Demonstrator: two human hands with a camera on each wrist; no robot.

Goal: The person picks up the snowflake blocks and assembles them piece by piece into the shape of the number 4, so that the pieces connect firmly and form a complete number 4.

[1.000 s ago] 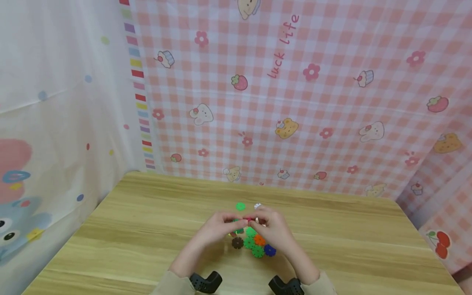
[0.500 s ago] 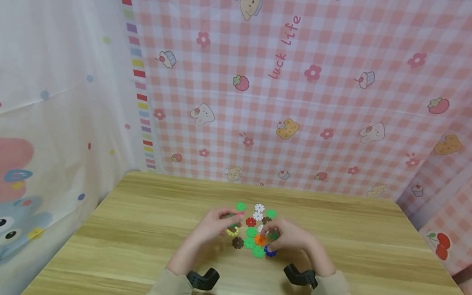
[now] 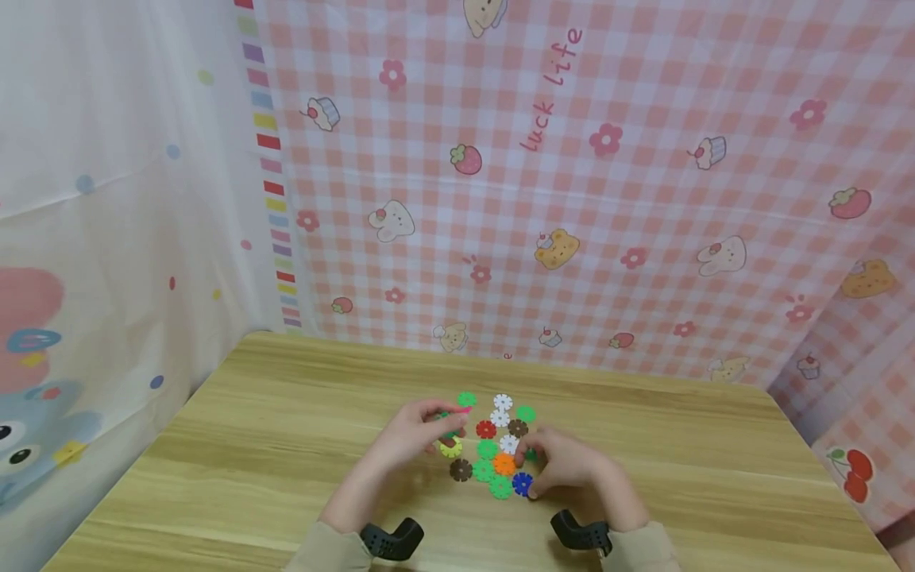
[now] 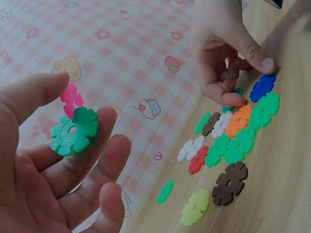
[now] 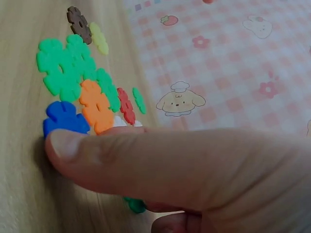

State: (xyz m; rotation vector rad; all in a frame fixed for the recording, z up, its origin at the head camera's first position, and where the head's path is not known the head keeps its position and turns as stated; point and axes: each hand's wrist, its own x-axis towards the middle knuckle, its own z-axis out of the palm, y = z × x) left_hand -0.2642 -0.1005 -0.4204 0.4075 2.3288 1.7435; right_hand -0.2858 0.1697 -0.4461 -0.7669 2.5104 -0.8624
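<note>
Between the thumb and fingers of my left hand (image 3: 418, 433) are two joined notched plastic discs. One is pink (image 4: 72, 98) and pinched at its edge; the other, dark green (image 4: 87, 125), hangs below it against the fingers. My right hand (image 3: 566, 462) is low over the right side of the disc group. Its thumb reaches the edge of the blue disc (image 5: 63, 115), while its bent fingers stay apart from the thumb, near the orange disc (image 3: 503, 464). A dark green disc (image 3: 532, 455) lies partly hidden under that hand.
More notched discs lie flat on the wooden table (image 3: 286, 445): brown (image 3: 461, 470), yellow (image 3: 451, 450), red (image 3: 486, 430), white (image 3: 503, 403) and several light green (image 3: 500, 487). Behind the table's far edge hangs a pink checked cloth (image 3: 500, 199).
My right hand has left the left hand, moving right and down to the loose discs, and its thumb has shifted to the blue disc's edge. The left hand keeps the joined discs.
</note>
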